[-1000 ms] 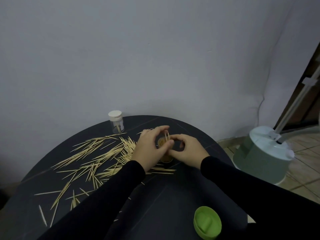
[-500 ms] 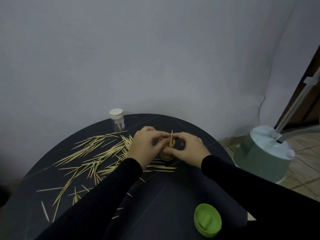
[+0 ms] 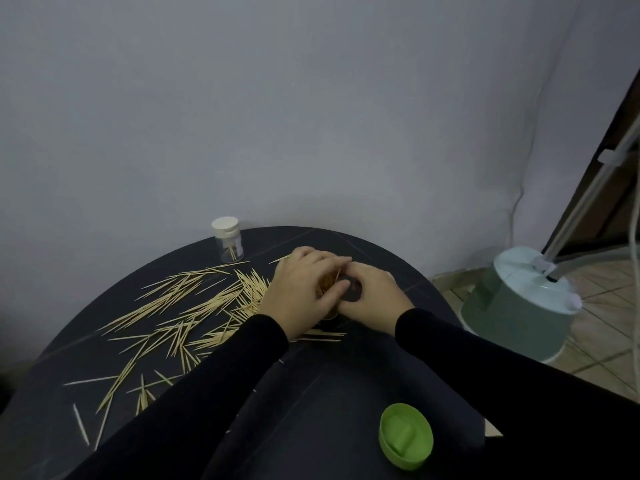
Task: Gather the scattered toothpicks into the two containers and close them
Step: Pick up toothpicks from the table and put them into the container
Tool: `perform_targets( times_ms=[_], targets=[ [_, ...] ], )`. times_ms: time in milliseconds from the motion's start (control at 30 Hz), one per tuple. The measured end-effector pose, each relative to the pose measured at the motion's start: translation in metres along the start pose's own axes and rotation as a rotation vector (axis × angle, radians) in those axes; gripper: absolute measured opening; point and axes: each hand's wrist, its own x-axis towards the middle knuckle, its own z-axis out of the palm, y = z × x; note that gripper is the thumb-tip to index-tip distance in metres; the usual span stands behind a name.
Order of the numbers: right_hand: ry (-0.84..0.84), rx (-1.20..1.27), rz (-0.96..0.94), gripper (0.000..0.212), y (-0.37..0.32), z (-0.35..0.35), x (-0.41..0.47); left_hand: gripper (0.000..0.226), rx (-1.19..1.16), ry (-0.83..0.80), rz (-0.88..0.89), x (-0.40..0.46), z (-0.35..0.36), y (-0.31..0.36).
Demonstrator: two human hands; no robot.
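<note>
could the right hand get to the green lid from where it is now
Probably yes: the green lid lies uncovered on the table near the right sleeve, nothing on it. The right hand is busy at the container, though.

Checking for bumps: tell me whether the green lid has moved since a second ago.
No. The green lid keeps its place near the table's front right edge.
</note>
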Motion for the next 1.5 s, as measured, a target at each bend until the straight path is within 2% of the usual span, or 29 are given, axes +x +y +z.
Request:
perform_targets(
  times_ms=[100,200,333,533,733,933,1000,1100,1200,1267,1367,1433,1500],
  targets=[
    [0.004,-0.026,0.017,0.039,0.001,0.000,0.000,0.028,0.065,0.049,0.026,0.001,-0.003,0.003],
    [0.022,-0.038,0.047,0.045,0.003,0.000,0.001,0.035,0.124,0.089,0.080,-0.005,-0.006,-0.005],
    [0.029,-0.020,0.085,0.046,0.006,-0.001,0.000,0.035,0.132,0.051,0.110,-0.014,-0.008,-0.016],
    [0.044,-0.035,0.094,0.053,0.007,0.005,0.002,0.041,0.184,0.072,0.027,-0.016,-0.008,-0.020],
    [0.049,-0.073,0.085,0.048,0.011,0.006,0.004,0.052,0.203,-0.073,0.048,-0.019,-0.003,-0.015],
    [0.027,-0.099,0.095,0.051,0.008,0.005,0.004,0.078,0.224,-0.184,-0.106,-0.018,-0.005,-0.008],
    [0.018,-0.127,0.105,0.052,0.007,0.004,0.003,0.077,0.244,-0.187,-0.099,-0.017,-0.008,-0.009],
    [0.040,-0.223,0.068,0.065,0.003,0.003,0.002,0.074,0.247,-0.179,-0.069,-0.018,-0.013,-0.010],
    [0.034,-0.248,0.060,0.073,-0.002,0.001,0.001,0.074,0.279,-0.270,-0.016,-0.021,-0.019,-0.009],
    [0.009,-0.277,0.067,0.071,-0.004,0.001,0.000,0.075,0.341,-0.327,0.009,-0.021,-0.019,-0.006],
    [0.008,-0.304,0.061,0.069,-0.007,0.001,-0.002,0.065,0.348,-0.324,-0.001,-0.020,-0.021,-0.004],
    [0.039,-0.306,0.033,0.072,-0.010,0.000,-0.005,0.063,0.355,-0.298,-0.003,-0.023,-0.027,-0.005],
    [0.118,-0.314,-0.067,0.064,-0.015,-0.001,-0.008,0.061,0.374,-0.261,-0.021,-0.028,-0.034,-0.009]
  ],
)
